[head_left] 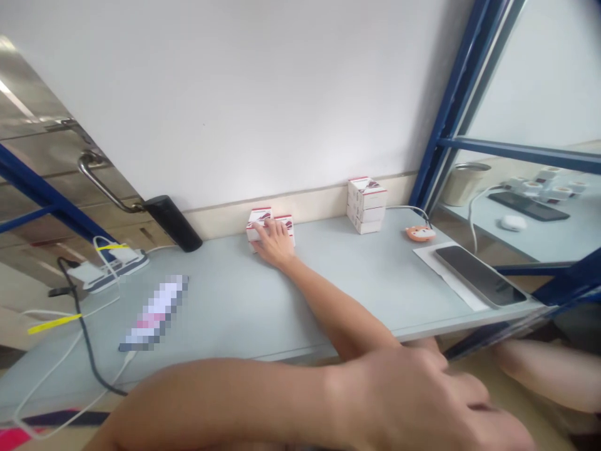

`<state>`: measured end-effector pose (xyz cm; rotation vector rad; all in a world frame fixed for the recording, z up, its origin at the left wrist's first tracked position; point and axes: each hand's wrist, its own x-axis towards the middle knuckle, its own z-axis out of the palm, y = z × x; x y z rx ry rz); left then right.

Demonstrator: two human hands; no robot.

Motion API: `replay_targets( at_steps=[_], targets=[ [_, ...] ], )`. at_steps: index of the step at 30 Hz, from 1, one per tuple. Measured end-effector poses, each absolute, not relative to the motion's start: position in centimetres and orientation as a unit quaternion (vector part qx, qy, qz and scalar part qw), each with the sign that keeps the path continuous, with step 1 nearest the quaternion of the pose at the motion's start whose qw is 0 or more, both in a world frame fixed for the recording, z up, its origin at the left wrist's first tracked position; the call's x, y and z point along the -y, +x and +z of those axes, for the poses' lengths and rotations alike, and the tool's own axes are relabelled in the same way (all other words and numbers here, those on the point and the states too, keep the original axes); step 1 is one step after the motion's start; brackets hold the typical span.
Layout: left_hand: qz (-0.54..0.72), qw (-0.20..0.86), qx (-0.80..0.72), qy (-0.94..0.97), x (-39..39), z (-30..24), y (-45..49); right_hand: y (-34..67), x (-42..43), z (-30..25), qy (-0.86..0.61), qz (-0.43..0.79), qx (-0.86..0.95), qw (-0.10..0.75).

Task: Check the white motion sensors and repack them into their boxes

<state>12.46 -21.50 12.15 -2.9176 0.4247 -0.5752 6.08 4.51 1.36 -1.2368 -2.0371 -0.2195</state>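
Observation:
Against the back wall, my right hand (275, 244) reaches over a pair of small white boxes (260, 216) with red edges. Its fingers lie over their fronts and tops, gripping them and covering part of each. In the foreground my left arm crosses from the lower left. At its end my left hand (422, 401) is closed, with its knuckles toward the camera, near the desk's front edge. Its palm is hidden, so I cannot see what it holds, if anything. To the right of my right hand stands a stack of similar white boxes (367, 207).
A black cylinder (173, 222) leans by the wall. On the left are a power strip (115, 269) with cables and a blurred-out phone (154, 313). A dark phone (479, 272) on white paper and an orange animal-shaped item (421, 233) lie right, beside blue frame posts (451, 106).

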Motion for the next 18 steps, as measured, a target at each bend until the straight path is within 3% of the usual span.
replay_targets(
  at_steps=[8, 11, 18],
  targets=[
    [-0.345, 0.019, -0.115, -0.931, 17.4, 8.4, 10.4, 6.1, -4.8, 0.9, -0.471, -0.099, 0.789, 0.383],
    [-0.390, 0.054, -0.111, -0.912, 14.7, 6.4, 8.4, 6.1, -4.9, 0.7, -0.461, -0.104, 0.787, 0.397],
    [-0.333, 0.147, 0.047, -0.930, 8.8, 2.0, 3.0, 6.4, -4.9, 0.4, -0.442, -0.107, 0.785, 0.420]
  ],
)
